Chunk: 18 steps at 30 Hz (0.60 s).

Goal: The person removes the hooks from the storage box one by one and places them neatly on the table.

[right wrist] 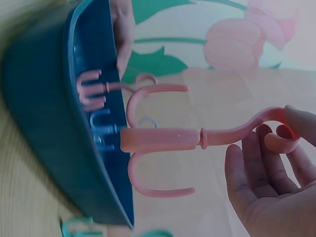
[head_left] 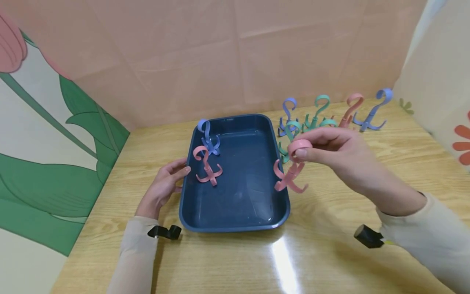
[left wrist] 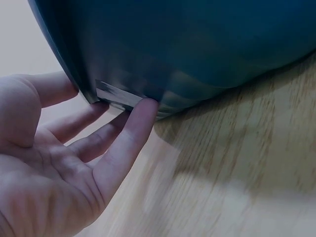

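Note:
My right hand (head_left: pixel 341 155) pinches a pink rotating hook hanger (head_left: pixel 289 178) by its curled top, thumb against the curl. Its prongs point down and overlap the right rim of a dark blue plastic tray (head_left: pixel 242 196). The right wrist view shows the same pink hanger (right wrist: pixel 163 139) side-on, beside the tray's opening. At the tray's left side, my left hand (head_left: pixel 163 183) holds the edge, thumb on the rim and fingers against the outer wall (left wrist: pixel 197 59). Inside the tray, a blue hook hanger (head_left: pixel 210 143) and another pink one (head_left: pixel 210 173) stand along the left side.
Right of the tray, more hook hangers stand on the wooden table (head_left: pixel 227 261): blue ones (head_left: pixel 371 118), green ones (head_left: pixel 315 118) and a pink one (head_left: pixel 349 114), partly behind my right hand. A pink cloth backdrop (head_left: pixel 183 61) rises behind; a flowered panel (head_left: pixel 47 163) borders the left.

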Each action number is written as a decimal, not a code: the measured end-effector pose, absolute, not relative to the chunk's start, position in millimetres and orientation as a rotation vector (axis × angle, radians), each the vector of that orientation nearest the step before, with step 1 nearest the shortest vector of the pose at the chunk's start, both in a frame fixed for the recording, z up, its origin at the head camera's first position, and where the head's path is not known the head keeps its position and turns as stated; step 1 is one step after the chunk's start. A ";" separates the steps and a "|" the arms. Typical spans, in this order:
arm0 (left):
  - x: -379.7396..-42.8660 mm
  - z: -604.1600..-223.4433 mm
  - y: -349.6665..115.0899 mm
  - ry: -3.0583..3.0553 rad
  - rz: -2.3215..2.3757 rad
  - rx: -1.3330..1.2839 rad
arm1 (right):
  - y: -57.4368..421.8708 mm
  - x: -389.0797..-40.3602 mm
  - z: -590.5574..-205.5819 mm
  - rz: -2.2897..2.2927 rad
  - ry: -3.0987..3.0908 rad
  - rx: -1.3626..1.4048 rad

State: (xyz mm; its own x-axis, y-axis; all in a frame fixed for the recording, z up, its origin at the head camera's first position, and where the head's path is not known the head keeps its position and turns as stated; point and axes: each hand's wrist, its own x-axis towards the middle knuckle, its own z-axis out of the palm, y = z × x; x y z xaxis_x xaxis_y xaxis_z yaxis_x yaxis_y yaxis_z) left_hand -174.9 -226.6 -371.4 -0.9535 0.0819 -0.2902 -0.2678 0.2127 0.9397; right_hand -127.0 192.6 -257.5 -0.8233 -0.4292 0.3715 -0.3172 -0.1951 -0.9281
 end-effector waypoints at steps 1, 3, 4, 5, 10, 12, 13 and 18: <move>-175.3 -371.0 -227.0 2.214 1.800 -0.178 | 198.5 -126.2 -257.5 -2.211 1.940 -0.889; -176.0 -370.3 -227.7 2.217 1.789 -0.184 | 211.3 -125.1 -258.2 -2.251 1.927 -0.868; -176.0 -370.5 -227.8 2.215 1.787 -0.184 | 218.1 -124.1 -258.2 -2.265 1.943 -0.845; -176.0 -370.8 -227.9 2.214 1.785 -0.183 | 224.8 -123.5 -258.5 -2.283 1.946 -0.828; -175.8 -371.1 -228.1 2.209 1.793 -0.180 | 259.4 -124.7 -262.2 -2.348 1.912 -0.789; -175.5 -370.6 -228.0 2.209 1.793 -0.184 | 272.0 -125.0 -263.7 -2.355 1.943 -0.727; -175.5 -370.4 -227.9 2.208 1.793 -0.184 | 277.7 -125.3 -264.4 -2.354 1.977 -0.689; -175.5 -369.9 -227.4 2.205 1.789 -0.181 | 302.3 -129.7 -269.2 -2.278 2.183 -0.420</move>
State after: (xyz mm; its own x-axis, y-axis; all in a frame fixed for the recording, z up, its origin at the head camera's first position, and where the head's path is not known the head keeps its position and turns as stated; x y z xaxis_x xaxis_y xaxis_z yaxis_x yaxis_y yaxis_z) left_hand -175.5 -227.4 -369.9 -0.9484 0.0873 -0.3050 -0.2805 0.2184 0.9347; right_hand -129.7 302.3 -269.2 -0.9643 -0.1513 0.2175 -0.2108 -0.0591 -0.9757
